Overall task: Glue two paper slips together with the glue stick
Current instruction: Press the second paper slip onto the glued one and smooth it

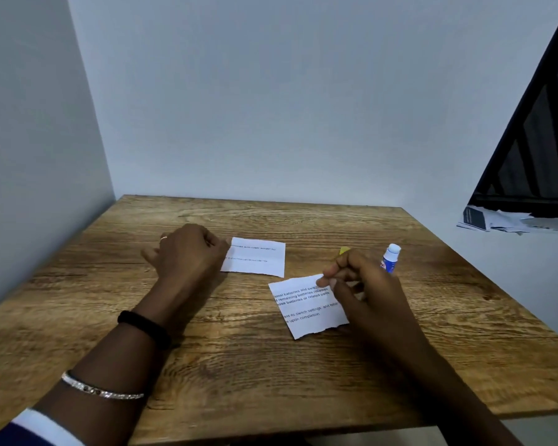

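Right hand (364, 284) is pinching the near white printed paper slip (306, 305) in its grip; left hand (187, 252), fingers curled, is touching the far slip (255, 257); blue-and-white glue stick (391, 257) is standing on the wooden desk (239, 365), gluing seemingly not yet begun

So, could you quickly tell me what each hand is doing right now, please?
Left hand: curled, fingers on the far paper slip's edge.
Right hand: pinching the near paper slip's corner.

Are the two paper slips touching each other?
Apart. The head view shows bare wood between the far slip and the near slip pinched by the right hand.
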